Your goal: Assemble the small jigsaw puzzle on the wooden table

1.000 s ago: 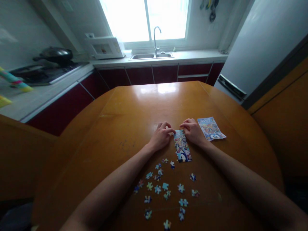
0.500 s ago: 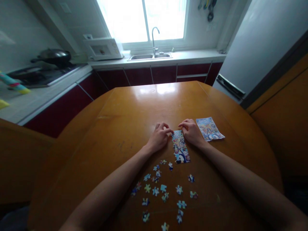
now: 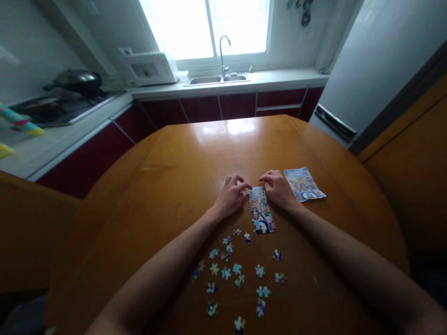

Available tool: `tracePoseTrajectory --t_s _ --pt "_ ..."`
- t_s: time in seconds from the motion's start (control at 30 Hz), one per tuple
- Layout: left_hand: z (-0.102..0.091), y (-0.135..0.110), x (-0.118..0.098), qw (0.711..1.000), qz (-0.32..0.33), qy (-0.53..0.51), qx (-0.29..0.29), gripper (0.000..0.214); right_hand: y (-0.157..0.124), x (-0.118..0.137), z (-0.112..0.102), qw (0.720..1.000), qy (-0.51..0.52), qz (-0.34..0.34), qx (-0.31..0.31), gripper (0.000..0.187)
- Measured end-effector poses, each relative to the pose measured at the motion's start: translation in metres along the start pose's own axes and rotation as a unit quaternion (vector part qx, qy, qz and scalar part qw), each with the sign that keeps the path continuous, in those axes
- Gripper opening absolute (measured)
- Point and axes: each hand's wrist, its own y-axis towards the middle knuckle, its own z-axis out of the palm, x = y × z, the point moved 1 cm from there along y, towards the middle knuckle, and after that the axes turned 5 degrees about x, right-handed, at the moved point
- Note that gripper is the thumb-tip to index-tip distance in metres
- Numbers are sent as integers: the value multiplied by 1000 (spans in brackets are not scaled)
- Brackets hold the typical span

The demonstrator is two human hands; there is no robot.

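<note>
A person's two bare hands frame a narrow rectangular panel of joined, multicoloured jigsaw pieces on a glossy orange-brown wooden counter. Little has changed in the past second: the view has shifted slightly, while both hands keep their places and the panel shows no visible addition, which suggests a pause for lining up or pressing rather than a new join. The left hand is loosely curled, its forefinger reaching to the panel's upper left corner; whether a piece sits beneath those fingers cannot be told. The right hand rests beside the upper right edge, thumb and forefinger drawn close together, with nothing clearly visible between them.

Nearer the wearer, small loose jigsaw pieces in blue, green and dark tones lie scattered below the panel. A creased, colourful printed paper sheet lies just right of the right hand.

Beyond the counter, a bright window lights a kitchen with a double-bowl steel sink, a white microwave, a dark lidded pan on the stove at left and a tall grey refrigerator at right.
</note>
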Motion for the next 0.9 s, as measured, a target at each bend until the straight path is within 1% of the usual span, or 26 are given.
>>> tracePoseTrajectory --t_s 0.13,0.23,0.4,0.9 --pt "0 0 -1 1000 3 -6 2 46 0 0 -1 1000 3 0 3 26" --pt "0 1 0 999 -12 -25 -18 44 -1 0 -2 1000 1 1 6 25" --pt "1 3 2 997 -38 -42 -44 35 -1 0 -2 1000 2 1 8 24" --pt "2 3 2 996 -47 -53 -56 33 -1 -5 0 1000 0 2 6 24"
